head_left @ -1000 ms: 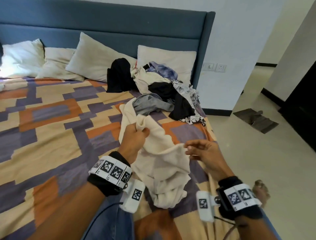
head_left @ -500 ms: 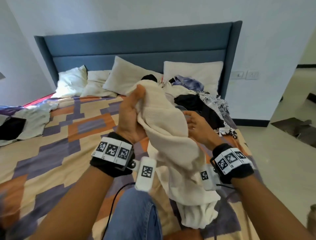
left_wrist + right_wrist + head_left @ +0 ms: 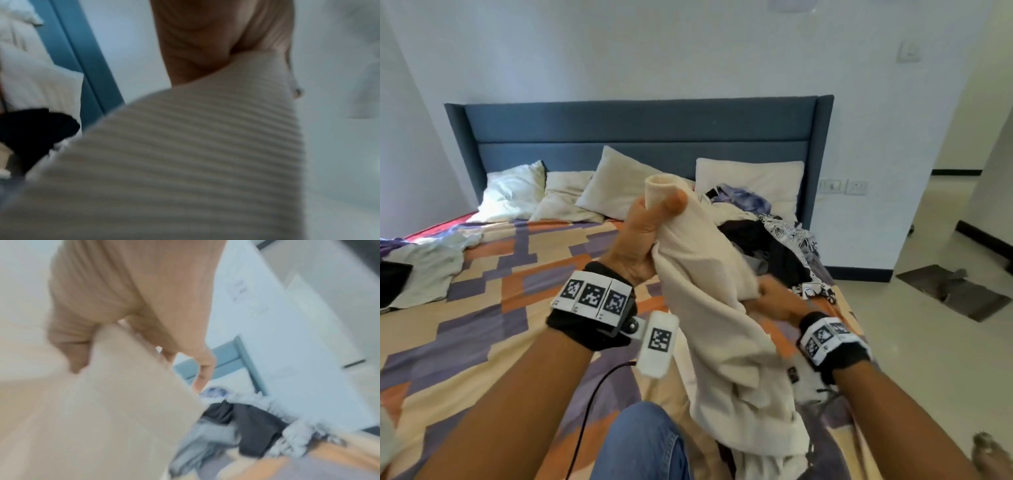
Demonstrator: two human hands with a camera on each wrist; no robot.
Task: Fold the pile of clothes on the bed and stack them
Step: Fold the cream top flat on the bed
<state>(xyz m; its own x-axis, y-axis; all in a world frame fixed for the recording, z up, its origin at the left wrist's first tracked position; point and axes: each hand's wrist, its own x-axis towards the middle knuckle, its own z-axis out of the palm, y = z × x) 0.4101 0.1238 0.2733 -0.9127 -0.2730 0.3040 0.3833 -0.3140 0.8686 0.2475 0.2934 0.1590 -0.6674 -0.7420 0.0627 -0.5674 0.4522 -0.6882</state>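
A cream ribbed knit garment point(image 3: 722, 329) hangs in the air in front of me, above the bed. My left hand point(image 3: 643, 236) grips its upper part, with a ribbed cuff point(image 3: 659, 192) sticking up above the thumb. My right hand point(image 3: 774, 301) grips the cloth lower on the right. In the left wrist view the ribbed knit point(image 3: 185, 162) fills the frame under my palm. The blurred right wrist view has my fingers point(image 3: 68, 344) curled round the cream garment point(image 3: 102, 418). The pile of clothes point(image 3: 774, 240), black, white-patterned and blue-purple, lies by the right pillow.
The bed point(image 3: 465, 325) has a patterned orange, purple and cream cover, a blue headboard point(image 3: 640, 133) and several pillows point(image 3: 517, 192). A pale garment with a black one point(image 3: 421, 274) lies at the bed's left edge. My jeans-clad knee point(image 3: 640, 445) is below. Tiled floor with a dark mat point(image 3: 948, 291) lies right.
Both hands have lifted the cream garment up off the bed. The left hand rose highest with the cuff end, the right hand shifted down along the cloth. My view tilted up toward the headboard.
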